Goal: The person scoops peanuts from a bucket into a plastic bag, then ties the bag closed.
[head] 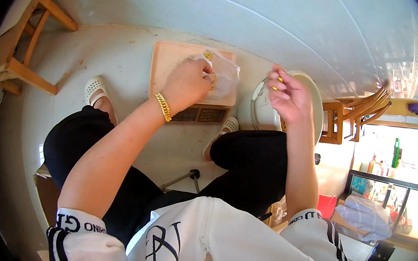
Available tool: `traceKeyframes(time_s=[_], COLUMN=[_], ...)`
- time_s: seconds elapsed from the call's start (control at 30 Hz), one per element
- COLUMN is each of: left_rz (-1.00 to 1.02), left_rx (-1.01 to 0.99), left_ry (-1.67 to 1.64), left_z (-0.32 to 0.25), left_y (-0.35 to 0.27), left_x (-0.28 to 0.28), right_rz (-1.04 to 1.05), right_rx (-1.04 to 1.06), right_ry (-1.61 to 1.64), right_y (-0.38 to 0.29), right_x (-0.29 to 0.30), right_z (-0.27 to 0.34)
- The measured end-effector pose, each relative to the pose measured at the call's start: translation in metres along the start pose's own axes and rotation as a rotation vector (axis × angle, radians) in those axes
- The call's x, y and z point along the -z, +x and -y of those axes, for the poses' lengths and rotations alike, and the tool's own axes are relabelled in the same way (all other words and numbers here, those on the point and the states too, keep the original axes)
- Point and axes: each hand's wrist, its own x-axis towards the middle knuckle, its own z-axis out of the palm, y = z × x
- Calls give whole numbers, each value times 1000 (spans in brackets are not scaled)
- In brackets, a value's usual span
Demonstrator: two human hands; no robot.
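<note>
My left hand [195, 78] is over a pale pink tray [165, 60], its fingers closed on the edge of a clear plastic bag [226, 76]. Small yellow pieces [207, 55] show in or under the bag; the film and my hand partly cover them. The tray sits on what looks like a weighing scale with a dark panel [199, 113] at its front. My right hand [289, 94] is raised over the rim of a pale round tub [314, 97]. Between its curled fingers are small yellow pieces [277, 83], too small to name.
A white container [263, 107] stands beside the tub. A wooden stool [32, 69] is at the upper left and a wooden chair [333, 122] at the right. The wall [277, 14] rises just behind the tray. A red container [326, 205] and a wrapped bundle [363, 215] lie lower right.
</note>
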Motion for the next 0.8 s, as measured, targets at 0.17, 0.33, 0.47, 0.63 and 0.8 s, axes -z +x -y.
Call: traceKeyframes(time_s=[0.17, 0.33, 0.47, 0.63, 0.8], left_rz=[13, 50, 74, 192, 99], left_rx=[83, 57, -21, 80, -32], left_ry=[-38, -21, 22, 5, 77], left_z=[-1, 2, 12, -4, 7], left_y=[3, 4, 3, 0, -1], left_x=[6, 3, -5, 0, 0], right_rz=[-167, -359, -682, -759, -876], right_rx=[261, 425, 429, 480, 630], right_ry=[-107, -317, -686, -600, -585], right_y=[-52, -69, -51, -41, -24], right_x=[47, 96, 131, 185, 180], right_z=[53, 92, 99, 107, 91])
